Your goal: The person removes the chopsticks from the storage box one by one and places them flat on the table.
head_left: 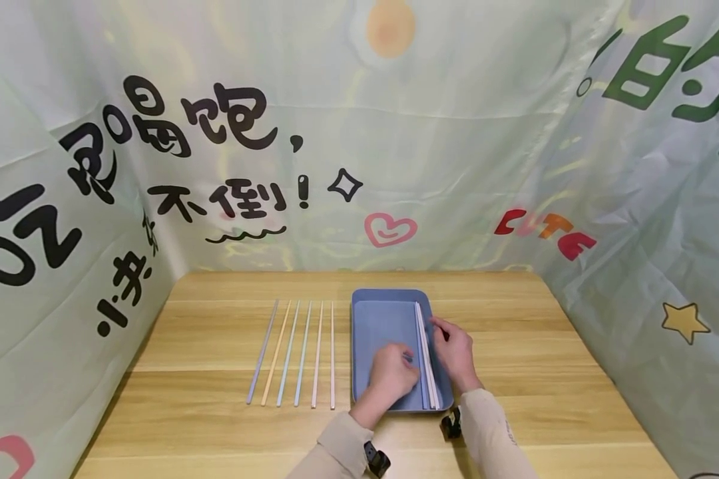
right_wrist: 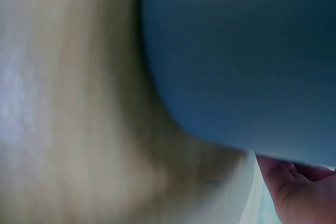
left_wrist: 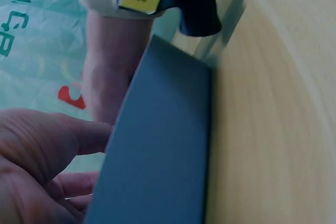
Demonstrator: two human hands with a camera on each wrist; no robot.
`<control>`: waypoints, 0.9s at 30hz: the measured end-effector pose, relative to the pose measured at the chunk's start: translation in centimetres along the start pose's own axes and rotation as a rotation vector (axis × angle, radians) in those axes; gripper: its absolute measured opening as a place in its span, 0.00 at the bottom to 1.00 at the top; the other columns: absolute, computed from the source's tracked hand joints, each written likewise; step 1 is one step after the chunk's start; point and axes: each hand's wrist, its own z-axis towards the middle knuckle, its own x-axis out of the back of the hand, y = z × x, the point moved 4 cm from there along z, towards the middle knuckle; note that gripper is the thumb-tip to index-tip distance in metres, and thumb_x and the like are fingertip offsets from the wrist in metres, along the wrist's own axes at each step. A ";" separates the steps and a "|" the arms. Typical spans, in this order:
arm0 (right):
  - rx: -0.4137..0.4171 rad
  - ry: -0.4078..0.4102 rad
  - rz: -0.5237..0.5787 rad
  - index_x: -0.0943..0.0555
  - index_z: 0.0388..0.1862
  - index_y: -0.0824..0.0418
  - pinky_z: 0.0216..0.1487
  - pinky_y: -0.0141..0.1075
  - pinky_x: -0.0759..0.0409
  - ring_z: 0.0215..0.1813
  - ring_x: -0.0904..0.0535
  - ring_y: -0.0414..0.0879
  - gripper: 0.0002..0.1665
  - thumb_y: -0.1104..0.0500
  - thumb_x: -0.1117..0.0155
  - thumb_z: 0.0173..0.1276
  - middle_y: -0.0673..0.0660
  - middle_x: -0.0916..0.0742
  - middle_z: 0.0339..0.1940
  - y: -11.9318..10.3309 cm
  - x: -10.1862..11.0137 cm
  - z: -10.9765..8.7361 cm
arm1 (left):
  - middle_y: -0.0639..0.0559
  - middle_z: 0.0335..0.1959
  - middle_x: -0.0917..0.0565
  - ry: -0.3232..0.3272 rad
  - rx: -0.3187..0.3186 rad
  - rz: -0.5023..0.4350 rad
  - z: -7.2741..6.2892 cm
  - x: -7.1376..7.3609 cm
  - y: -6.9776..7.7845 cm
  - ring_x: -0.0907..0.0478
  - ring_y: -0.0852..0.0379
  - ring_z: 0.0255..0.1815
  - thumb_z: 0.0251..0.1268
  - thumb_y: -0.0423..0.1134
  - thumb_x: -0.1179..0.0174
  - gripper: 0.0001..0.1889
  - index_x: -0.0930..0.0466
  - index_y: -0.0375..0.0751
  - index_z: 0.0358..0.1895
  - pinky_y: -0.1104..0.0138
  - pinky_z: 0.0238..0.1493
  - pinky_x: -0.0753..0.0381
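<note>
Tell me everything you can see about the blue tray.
The blue tray is a rectangle with rounded corners and raised walls, matt and plastic-looking. It lies flat on the wooden table, its long sides running away from the person. A few slim sticks lie lengthwise in it, toward its right side. The left hand is over its inside; the right hand is at its right rim, though firm contact is hard to judge.

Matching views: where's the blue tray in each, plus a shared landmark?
Head: blue tray in the lower half, just right of centre.
Left wrist: its outer wall, a slanted band down the middle to the bottom edge.
Right wrist: its curved side, filling much of the upper right.
Shared landmark: wooden table, visible in all three.
</note>
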 end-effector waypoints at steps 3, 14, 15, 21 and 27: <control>0.001 0.007 0.005 0.15 0.62 0.66 0.39 0.31 0.22 0.47 0.16 0.55 0.20 0.64 0.46 0.79 0.68 0.11 0.58 0.0 0.0 -0.1 | 0.51 0.23 0.13 -0.022 0.025 -0.010 0.0 -0.9 -0.1 0.20 0.64 0.22 0.51 0.28 0.26 0.13 0.11 0.32 0.42 0.71 0.25 0.21; -0.003 -0.018 0.008 0.16 0.64 0.66 0.43 0.33 0.20 0.50 0.15 0.55 0.20 0.63 0.47 0.81 0.68 0.12 0.60 0.0 -0.2 -0.1 | 0.52 0.23 0.15 -0.030 0.040 0.019 -0.1 -2.0 -0.2 0.22 0.64 0.22 0.52 0.29 0.25 0.14 0.11 0.32 0.44 0.71 0.25 0.22; -0.002 -0.020 0.009 0.16 0.64 0.66 0.43 0.33 0.20 0.50 0.15 0.55 0.20 0.63 0.47 0.81 0.68 0.12 0.60 0.0 -0.2 -0.1 | 0.52 0.23 0.14 -0.031 0.044 0.021 -0.1 -2.0 -0.2 0.22 0.64 0.22 0.53 0.29 0.24 0.14 0.11 0.33 0.44 0.70 0.25 0.22; 0.016 -0.005 0.004 0.15 0.62 0.66 0.46 0.39 0.18 0.51 0.14 0.56 0.19 0.65 0.46 0.80 0.68 0.11 0.59 0.0 -0.2 -0.2 | 0.46 0.32 0.11 -0.017 0.061 0.033 -0.2 -1.8 -0.2 0.20 0.61 0.25 0.52 0.29 0.24 0.12 0.11 0.34 0.42 0.68 0.29 0.19; 0.011 0.008 0.005 0.15 0.62 0.66 0.46 0.39 0.18 0.51 0.14 0.56 0.19 0.65 0.46 0.79 0.67 0.11 0.59 0.0 -0.1 0.0 | 0.46 0.30 0.12 -0.006 0.062 0.057 -0.2 -1.3 -0.1 0.20 0.58 0.27 0.49 0.30 0.22 0.11 0.12 0.35 0.36 0.66 0.29 0.19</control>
